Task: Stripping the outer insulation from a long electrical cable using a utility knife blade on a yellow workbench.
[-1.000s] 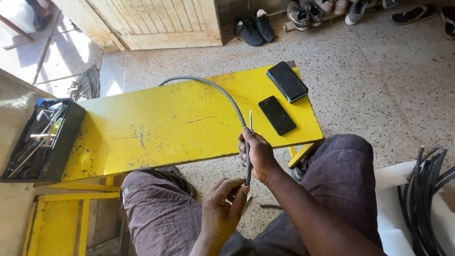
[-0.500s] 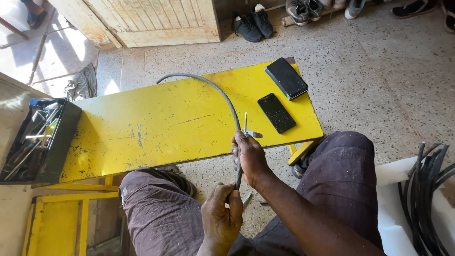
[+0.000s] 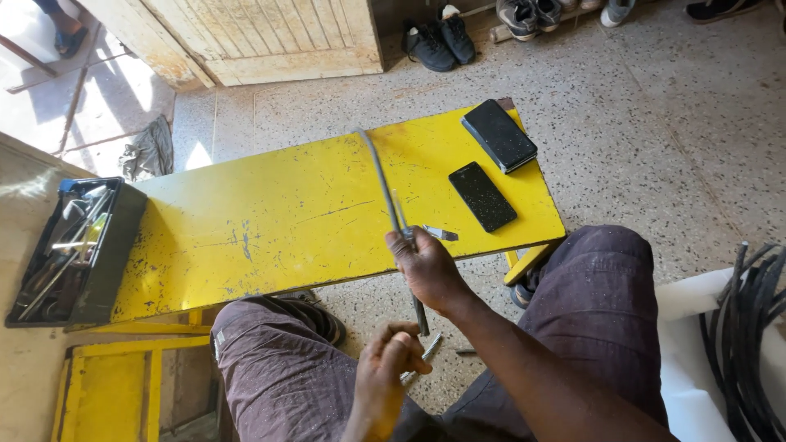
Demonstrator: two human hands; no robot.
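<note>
My right hand [image 3: 427, 266] grip closed round grey cable [image 3: 383, 184], upright over yellow desk [image 3: 270, 221] edge. Left hand [image 3: 391, 360] pinches small tool below. I'd keep cable steady, work close to end.

Looks like small home workshop to us: scuffed yellow workbench [image 3: 270, 221], black tray of hand tools [image 3: 70, 254], bundle of black cables [image 3: 749, 344], speckled terrazzo floor [image 3: 655, 139], shoes [image 3: 442, 37] lined up by wooden door [image 3: 246, 33].

A single head-worn camera looks steeply down from above the seated person; it faces forward over the knees. The yellow tabletop [image 3: 286, 221] sits close below; the floor [image 3: 655, 123] stretches beyond.
</note>
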